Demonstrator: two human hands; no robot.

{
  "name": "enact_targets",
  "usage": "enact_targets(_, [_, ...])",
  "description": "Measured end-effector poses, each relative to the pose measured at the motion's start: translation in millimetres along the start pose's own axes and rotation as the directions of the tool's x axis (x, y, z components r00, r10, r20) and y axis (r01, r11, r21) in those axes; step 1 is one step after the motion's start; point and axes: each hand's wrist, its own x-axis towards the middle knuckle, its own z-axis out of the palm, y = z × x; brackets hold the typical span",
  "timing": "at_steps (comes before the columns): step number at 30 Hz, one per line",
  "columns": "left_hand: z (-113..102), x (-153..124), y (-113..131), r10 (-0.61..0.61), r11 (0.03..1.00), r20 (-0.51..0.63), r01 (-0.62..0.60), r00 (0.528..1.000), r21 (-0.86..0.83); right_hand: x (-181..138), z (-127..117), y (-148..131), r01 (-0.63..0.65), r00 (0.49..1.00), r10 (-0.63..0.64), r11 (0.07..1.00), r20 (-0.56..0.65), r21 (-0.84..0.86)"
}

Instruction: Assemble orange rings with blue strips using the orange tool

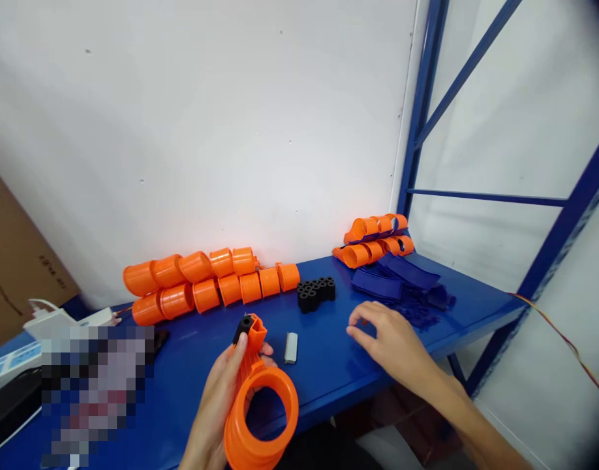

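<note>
My left hand (pixel 216 398) is closed round an orange plastic ring piece (pixel 260 405) with a raised bracket; a black cylinder (pixel 244 324) sits in the bracket's top. My right hand (pixel 390 343) hovers low over the blue table (pixel 329 372), fingers curled downward and slightly apart, nothing visible in them. It is near a pile of dark blue strips (pixel 402 287). A small grey clip (pixel 290 347) lies on the table between my hands. A cluster of black cylinders (pixel 316 294) stands just behind it.
Rows of orange ring pieces (pixel 206 281) lie along the white wall, and another stack (pixel 375 240) at the back right. A blue shelf frame (pixel 421 111) rises on the right. A white device (pixel 59 320) and a blurred patch sit at left.
</note>
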Motion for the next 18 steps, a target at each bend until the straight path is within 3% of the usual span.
enact_targets(5, [1,1,-1,0.006,0.999,0.028,-0.007,1.000,0.039,21,-36,56,-0.200,0.970,0.153,0.944,-0.188,-0.263])
enact_targets(9, [5,-1,-1,0.013,0.998,0.042,-0.016,0.999,0.057,42,-60,85,-0.254,0.958,0.181,0.897,-0.224,-0.362])
enact_targets(13, [4,0,0,0.000,0.998,0.067,-0.004,0.998,0.068,46,-64,91,-0.168,0.986,0.158,0.911,-0.058,-0.376])
enact_targets(18, [0,3,-2,0.000,0.993,0.098,-0.011,0.995,0.118,20,-56,82,-0.021,0.983,0.055,0.982,0.174,-0.189])
